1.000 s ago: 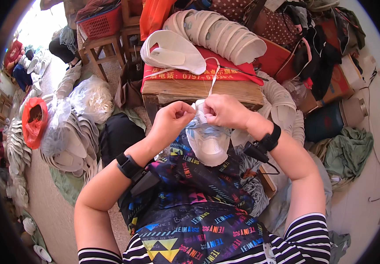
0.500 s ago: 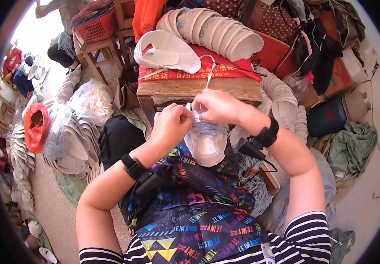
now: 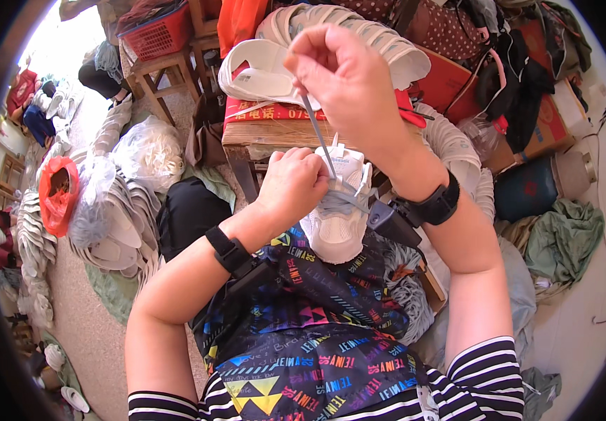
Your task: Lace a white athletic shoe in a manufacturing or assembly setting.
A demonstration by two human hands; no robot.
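Observation:
A white shoe upper (image 3: 336, 237) sits in front of me at the wooden bench's near edge, its toe toward my body. Grey lacing crosses its front. My right hand (image 3: 359, 91) is raised above it, fingers pinched on a grey shoelace (image 3: 316, 129) that runs taut and slanting down to the upper. At the upper's left side, my left hand (image 3: 294, 184) is closed with the fingertips against its edge; what exactly lies between those fingers is partly hidden. Behind my right hand, another white shoe upper (image 3: 257, 67) lies on the bench's red cover.
The wooden bench (image 3: 275, 133) carries a curved row of nested white uppers (image 3: 299, 24). Grey laces (image 3: 412, 302) hang in a bundle by my right leg. On the left floor are stacked shoe pieces (image 3: 124, 231), a clear bag (image 3: 147, 151) and a red bag (image 3: 57, 195).
My right hand has risen from the upper, drawing the grey shoelace out into a straight, slanting line. My left hand stays by the upper's left side, slightly shifted right.

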